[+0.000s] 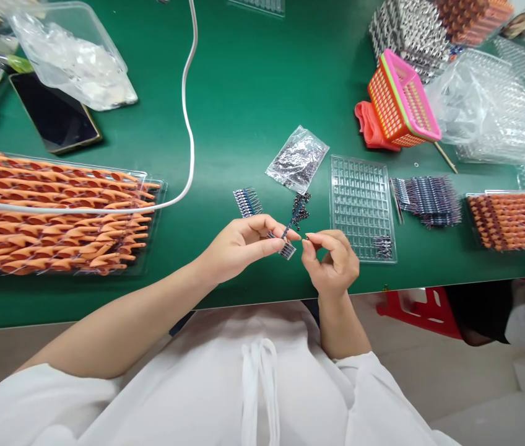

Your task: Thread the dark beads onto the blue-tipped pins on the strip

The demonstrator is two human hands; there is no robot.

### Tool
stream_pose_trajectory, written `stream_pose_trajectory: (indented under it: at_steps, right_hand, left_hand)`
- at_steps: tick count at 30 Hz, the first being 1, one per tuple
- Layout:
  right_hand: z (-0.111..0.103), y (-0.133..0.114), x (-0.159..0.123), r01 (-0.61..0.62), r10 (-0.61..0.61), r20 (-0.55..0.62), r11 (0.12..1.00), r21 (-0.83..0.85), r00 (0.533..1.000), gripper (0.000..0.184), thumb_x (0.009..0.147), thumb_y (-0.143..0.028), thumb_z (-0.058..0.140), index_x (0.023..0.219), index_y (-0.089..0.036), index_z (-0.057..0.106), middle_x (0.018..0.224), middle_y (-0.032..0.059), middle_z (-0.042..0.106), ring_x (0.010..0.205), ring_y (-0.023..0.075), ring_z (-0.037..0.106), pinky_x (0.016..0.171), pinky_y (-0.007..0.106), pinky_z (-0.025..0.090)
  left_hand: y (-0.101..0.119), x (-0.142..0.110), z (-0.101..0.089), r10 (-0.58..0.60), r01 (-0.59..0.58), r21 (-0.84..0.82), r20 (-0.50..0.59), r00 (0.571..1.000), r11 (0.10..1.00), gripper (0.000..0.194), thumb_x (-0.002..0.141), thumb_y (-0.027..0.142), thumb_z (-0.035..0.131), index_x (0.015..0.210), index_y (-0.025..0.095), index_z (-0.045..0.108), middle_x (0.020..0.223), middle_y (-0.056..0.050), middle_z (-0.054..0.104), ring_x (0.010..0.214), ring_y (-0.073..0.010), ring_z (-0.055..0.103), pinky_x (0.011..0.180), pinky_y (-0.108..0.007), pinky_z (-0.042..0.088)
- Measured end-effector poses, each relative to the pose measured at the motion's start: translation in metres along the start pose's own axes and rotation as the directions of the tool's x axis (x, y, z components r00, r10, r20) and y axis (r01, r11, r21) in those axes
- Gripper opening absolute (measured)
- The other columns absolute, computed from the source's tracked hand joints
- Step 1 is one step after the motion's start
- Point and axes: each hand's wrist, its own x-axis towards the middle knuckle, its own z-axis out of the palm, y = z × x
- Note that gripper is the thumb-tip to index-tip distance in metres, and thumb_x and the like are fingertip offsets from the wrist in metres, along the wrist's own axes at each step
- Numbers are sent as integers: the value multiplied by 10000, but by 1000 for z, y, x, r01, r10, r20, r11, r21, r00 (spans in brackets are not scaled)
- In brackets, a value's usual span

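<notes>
Between the fingers and thumb of my left hand [232, 248] is a small strip of blue circuit boards [287, 249] with thin wire leads. My right hand [334, 263] is closed in a pinch close to the strip's right side, on a tiny dark part [308, 237] too small to name. Just beyond the fingertips lies a loose pile of tiny black parts [301, 214]. Another strip of boards with leads [247, 202] rests behind my left hand. Past the pile is a clear plastic bag [297, 161] of dark small parts.
Right of my hands sits a clear compartment tray [360, 207], then stacked board strips [429, 201] and orange parts [513, 220]. A pink basket [404, 99] stands behind. Trayed orange pieces [58, 229], a white cable [188, 124] and a phone [56, 111] lie left.
</notes>
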Motion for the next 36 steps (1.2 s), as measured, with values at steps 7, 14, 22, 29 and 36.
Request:
stream_pose_trajectory:
  at_steps: [7, 14, 22, 29, 36]
  right_hand:
    - [1, 0, -1, 4, -5, -11, 1000, -14, 1000, 189, 838, -110, 685, 971, -239, 649, 799, 9, 683, 588, 114, 604, 514, 245, 528]
    - [0, 0, 0, 0, 0, -3, 1000, -4, 1000, 204, 833, -105, 689, 978, -243, 654, 801, 9, 685, 587, 115, 600, 496, 244, 520]
    - [0, -2, 0, -19, 19, 4, 999, 34, 1000, 194, 834, -103, 687, 970, -240, 668, 796, 9, 689, 581, 111, 594, 477, 238, 504]
    - [1, -7, 0, -188, 176, 69, 954, 233, 982, 167, 842, -112, 680, 961, -229, 693, 819, 19, 697, 667, 131, 624, 520, 254, 515]
    - [0, -8, 0, -201, 188, 79, 960, 198, 979, 109, 857, -160, 678, 943, -226, 696, 804, 23, 693, 654, 136, 625, 477, 249, 491]
  left_hand:
    - [-1, 0, -2, -3, 3, 11, -15, 1000, 1000, 129, 826, 244, 741, 819, 155, 649, 1021, -80, 758, 827, -150, 663, 780, -271, 512]
    - [-1, 2, 0, -8, 8, 16, -33, 999, 1000, 114, 832, 235, 734, 822, 159, 650, 1000, -66, 763, 812, -132, 659, 761, -247, 521]
    - [0, 4, 5, -15, 22, 56, -121, 993, 998, 161, 786, 261, 774, 806, 154, 656, 903, -50, 760, 757, -126, 664, 681, -219, 541]
    - [1, 4, 12, -16, 28, 59, -188, 982, 998, 226, 702, 267, 829, 782, 147, 655, 718, -1, 715, 653, -125, 673, 603, -216, 559]
    - [-2, 1, 13, 4, 15, 85, -222, 975, 996, 214, 694, 253, 834, 770, 147, 665, 705, 13, 691, 625, -98, 652, 620, -200, 561]
